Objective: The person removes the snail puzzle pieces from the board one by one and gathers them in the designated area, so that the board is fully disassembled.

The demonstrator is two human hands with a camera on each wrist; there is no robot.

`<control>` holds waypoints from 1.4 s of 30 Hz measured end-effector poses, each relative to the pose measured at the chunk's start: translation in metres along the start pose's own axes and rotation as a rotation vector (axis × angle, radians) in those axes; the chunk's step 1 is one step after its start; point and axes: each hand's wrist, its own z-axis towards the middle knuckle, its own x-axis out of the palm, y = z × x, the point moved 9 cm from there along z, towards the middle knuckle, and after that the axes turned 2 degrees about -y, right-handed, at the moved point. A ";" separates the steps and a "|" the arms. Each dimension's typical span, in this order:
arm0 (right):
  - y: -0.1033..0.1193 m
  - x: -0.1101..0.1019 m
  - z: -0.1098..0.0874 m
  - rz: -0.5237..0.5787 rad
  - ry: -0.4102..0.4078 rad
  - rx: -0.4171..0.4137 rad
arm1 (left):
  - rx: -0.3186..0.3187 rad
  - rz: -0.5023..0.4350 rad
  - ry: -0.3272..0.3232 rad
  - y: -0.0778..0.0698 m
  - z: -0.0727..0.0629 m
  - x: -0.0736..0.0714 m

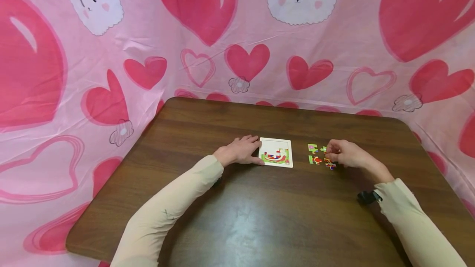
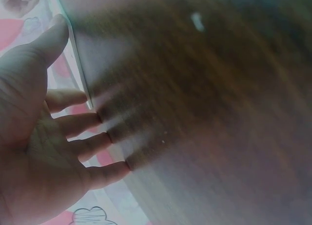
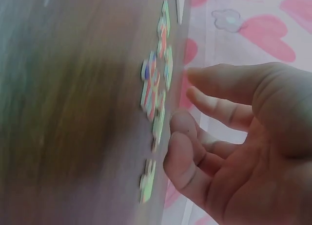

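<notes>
A white-framed jigsaw puzzle board (image 1: 292, 155) lies on the table, with coloured pieces filling its lower part and bare white above. My left hand (image 1: 243, 150) rests at the board's left side, fingers spread and thumb touching the frame. In the left wrist view, that hand's (image 2: 44, 132) fingertips meet the tabletop. To the right of the board lie several loose puzzle pieces (image 1: 313, 148), mostly green with red and blue parts. Just over them is my right hand (image 1: 346, 153), hiding some. In the right wrist view, its loosely bent fingers (image 3: 183, 159) hold nothing and stay apart from the pieces (image 3: 151, 86).
The brown wooden table (image 1: 237, 213) has rounded corners. Behind it and along its sides hangs a pink cloth (image 1: 148, 24) printed with hearts. A black wrist strap (image 1: 369, 197) sits at the right sleeve's cuff.
</notes>
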 end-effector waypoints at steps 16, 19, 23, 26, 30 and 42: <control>0.042 0.008 0.003 -0.048 -0.101 -0.121 | -0.003 -0.011 0.002 -0.002 0.002 0.001; 0.049 0.014 0.007 -0.045 -0.089 -0.131 | -0.001 -0.018 0.000 -0.002 0.002 0.001; 0.061 0.021 0.014 -0.071 -0.082 -0.164 | 0.001 -0.019 0.003 -0.003 0.002 0.001; 0.069 0.027 0.020 -0.080 -0.060 -0.178 | -0.004 -0.020 0.007 -0.003 0.001 0.001; 0.079 0.033 0.029 -0.103 -0.047 -0.204 | -0.009 -0.032 0.008 -0.002 0.000 0.000; 0.092 0.045 0.045 -0.126 -0.033 -0.250 | 0.004 -0.028 0.008 -0.001 0.000 0.001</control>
